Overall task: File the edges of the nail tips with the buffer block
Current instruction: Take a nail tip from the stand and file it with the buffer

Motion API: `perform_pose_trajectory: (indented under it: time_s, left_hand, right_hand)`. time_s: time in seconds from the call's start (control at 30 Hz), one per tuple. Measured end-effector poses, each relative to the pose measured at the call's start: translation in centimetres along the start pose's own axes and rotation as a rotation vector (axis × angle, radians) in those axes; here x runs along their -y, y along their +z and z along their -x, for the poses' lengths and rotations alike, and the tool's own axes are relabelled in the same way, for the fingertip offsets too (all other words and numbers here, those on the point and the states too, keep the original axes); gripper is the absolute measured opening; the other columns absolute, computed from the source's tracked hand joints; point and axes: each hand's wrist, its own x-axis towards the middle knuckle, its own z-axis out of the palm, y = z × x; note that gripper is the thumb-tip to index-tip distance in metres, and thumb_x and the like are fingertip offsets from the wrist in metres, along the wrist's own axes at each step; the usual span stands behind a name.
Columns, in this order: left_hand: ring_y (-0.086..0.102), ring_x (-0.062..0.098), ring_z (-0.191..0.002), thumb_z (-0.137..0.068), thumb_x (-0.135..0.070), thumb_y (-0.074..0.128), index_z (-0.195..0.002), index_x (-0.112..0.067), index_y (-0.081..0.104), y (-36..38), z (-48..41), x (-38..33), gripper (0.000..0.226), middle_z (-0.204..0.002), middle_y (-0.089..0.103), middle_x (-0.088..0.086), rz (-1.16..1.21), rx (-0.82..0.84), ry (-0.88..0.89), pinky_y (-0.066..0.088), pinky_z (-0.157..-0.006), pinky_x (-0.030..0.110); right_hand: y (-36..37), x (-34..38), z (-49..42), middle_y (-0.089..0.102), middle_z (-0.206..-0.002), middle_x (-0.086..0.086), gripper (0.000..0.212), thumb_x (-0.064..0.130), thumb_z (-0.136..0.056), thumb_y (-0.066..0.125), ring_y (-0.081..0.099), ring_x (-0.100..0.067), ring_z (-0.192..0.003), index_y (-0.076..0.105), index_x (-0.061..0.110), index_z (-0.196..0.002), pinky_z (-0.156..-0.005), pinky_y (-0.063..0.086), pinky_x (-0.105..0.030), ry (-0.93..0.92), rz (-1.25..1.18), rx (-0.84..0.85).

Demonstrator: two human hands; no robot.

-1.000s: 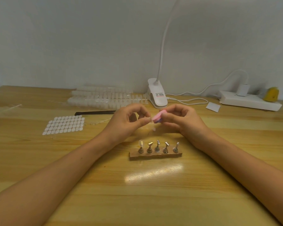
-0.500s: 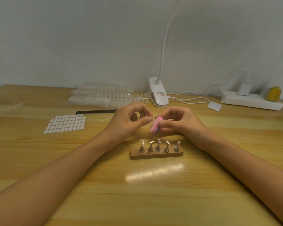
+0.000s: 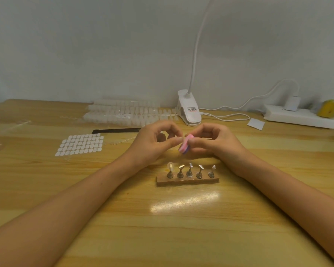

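Pink buffer block, a small foam pad with a purple underlayer, is pinched in your right hand, whose thumb and curled fingers close on its far end. Its near face lies against the tips of your left hand. A second ago it sat higher and flatter, level with your left thumb tip. Now it has swung down and stands steeply, its lower end dipping below your left fingertips. Over the last half second it has hardly shifted, so I judge that you are at the bottom of a filing stroke and about to draw back up.

Your left thumb and forefinger are closed together in a tight pinch right at the block. I take what they hold to be a clear plastic nail tip, but it is too small and transparent to make out here. Neither hand has travelled; only the block's angle has changed.

Just below both sets of fingers, on your side, stands a brown wooden stand with five metal holders. Only the holder nearest your left hand carries a mounted tip; the other four look bare, so most of the filing seems to lie ahead.
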Motion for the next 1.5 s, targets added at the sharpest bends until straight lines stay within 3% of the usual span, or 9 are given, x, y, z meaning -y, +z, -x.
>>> perform_pose_trajectory:
  time_s: [0.2,0.3,0.43,0.53,0.67,0.8,0.9,1.07,1.5]
  left_hand:
    - [0.054,0.018,-0.075,-0.088,-0.017,0.068,-0.088,-0.017,0.069,0.04,0.0,-0.09,0.002,-0.084,0.061,-0.004,-0.008,0.022,-0.002,0.048,-0.067,0.036]
    - [0.055,0.03,-0.076,-0.088,-0.02,0.068,-0.089,-0.017,0.069,-0.03,-0.05,0.0,0.003,-0.087,0.061,0.005,0.024,0.0,-0.018,0.046,-0.067,0.039]
    - [0.053,0.021,-0.073,-0.087,-0.019,0.069,-0.086,-0.02,0.068,-0.09,-0.01,0.03,0.001,-0.084,0.061,-0.001,0.003,-0.013,-0.001,0.047,-0.066,0.04]
    - [0.051,0.028,-0.07,-0.086,-0.022,0.07,-0.086,-0.023,0.069,-0.11,0.02,0.09,0.001,-0.084,0.06,0.003,0.018,-0.016,-0.018,0.045,-0.065,0.037]
    - [0.053,0.033,-0.075,-0.085,-0.02,0.071,-0.085,-0.02,0.07,-0.18,0.01,0.07,0.002,-0.085,0.061,0.008,0.045,-0.035,-0.021,0.047,-0.067,0.041]
    - [0.054,0.038,-0.077,-0.085,-0.021,0.072,-0.086,-0.022,0.07,-0.1,-0.02,0.18,0.002,-0.085,0.061,0.008,0.062,-0.043,-0.033,0.047,-0.069,0.042]
    - [0.055,0.04,-0.082,-0.085,-0.02,0.072,-0.086,-0.02,0.07,-0.16,-0.05,0.12,0.002,-0.089,0.062,0.012,0.057,-0.05,-0.023,0.049,-0.074,0.05]
    - [0.055,0.039,-0.085,-0.084,-0.02,0.072,-0.084,-0.023,0.071,-0.12,0.04,-0.08,0.003,-0.09,0.064,0.012,0.042,-0.03,-0.015,0.05,-0.078,0.054]
    - [0.053,0.034,-0.074,-0.085,-0.022,0.072,-0.085,-0.022,0.07,-0.17,-0.07,0.14,0.002,-0.084,0.06,0.009,0.058,-0.05,-0.035,0.048,-0.071,0.044]
  right_hand:
    - [-0.37,0.03,-0.16,0.074,-0.098,-0.018,0.029,0.014,-0.078,0.075,0.073,-0.03,-0.095,0.066,-0.001,-0.101,-0.082,0.061,-0.034,0.001,-0.041,-0.021]
    - [-0.39,-0.09,-0.22,0.073,-0.102,-0.022,0.023,0.01,-0.08,0.074,0.071,-0.035,-0.099,0.065,0.001,-0.099,-0.083,0.061,-0.036,-0.01,-0.09,-0.078]
    - [-0.13,-0.12,-0.03,0.074,-0.099,-0.013,0.022,0.013,-0.078,0.077,0.074,-0.031,-0.093,0.067,0.003,-0.095,-0.077,0.062,-0.033,-0.026,0.025,0.034]
    - [-0.56,-0.26,-0.26,0.075,-0.099,-0.017,0.028,0.008,-0.086,0.07,0.073,-0.03,-0.096,0.062,-0.009,-0.107,-0.08,0.061,-0.032,-0.035,-0.109,-0.081]
    - [-0.25,-0.19,-0.1,0.075,-0.098,-0.014,0.025,0.013,-0.079,0.076,0.074,-0.03,-0.093,0.067,0.001,-0.099,-0.081,0.062,-0.036,-0.001,0.007,0.048]
    - [-0.53,-0.29,-0.4,0.074,-0.102,-0.017,0.026,0.008,-0.083,0.072,0.072,-0.033,-0.097,0.064,-0.004,-0.105,-0.081,0.062,-0.034,0.005,-0.089,-0.077]
    - [-0.3,-0.07,-0.13,0.073,-0.101,-0.017,0.028,0.014,-0.075,0.077,0.073,-0.032,-0.095,0.067,0.001,-0.098,-0.081,0.062,-0.036,0.005,0.021,0.063]
    - [-0.6,-0.17,-0.36,0.073,-0.101,-0.017,0.028,0.011,-0.078,0.075,0.072,-0.03,-0.097,0.066,-0.001,-0.101,-0.081,0.061,-0.033,0.01,-0.045,-0.005]
    - [-0.58,0.03,-0.19,0.072,-0.107,-0.021,0.038,0.014,-0.076,0.075,0.072,-0.031,-0.099,0.064,-0.006,-0.107,-0.083,0.061,-0.034,0.013,-0.124,-0.027]
